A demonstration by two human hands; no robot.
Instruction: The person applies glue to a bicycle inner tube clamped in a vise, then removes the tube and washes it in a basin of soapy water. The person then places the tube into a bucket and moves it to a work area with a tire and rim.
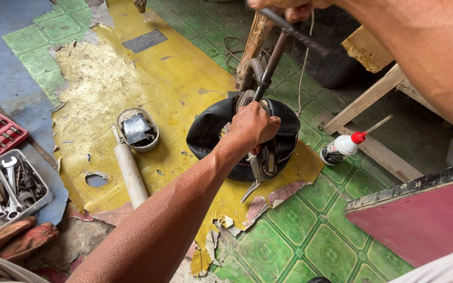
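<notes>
Down on the torn yellow-and-green vinyl floor [132, 78], a small black rubber wheel with a loose inner tube [211, 131] stands upright beneath a rusty metal fork [268, 68]. Left hand [250, 128] is closed over the wheel's hub, fingers wrapped tight, seemingly to steady it. Right hand [289, 8], mostly cut off at the top edge, grips a dark metal bar [300, 34], probably for leverage. Close by lie a white plastic pipe [129, 170], an oval tin of parts [137, 129], a white squeeze bottle with red cap [342, 148], a grey tray of spanners [9, 188] and wooden slats [368, 99] crowding the right side.
</notes>
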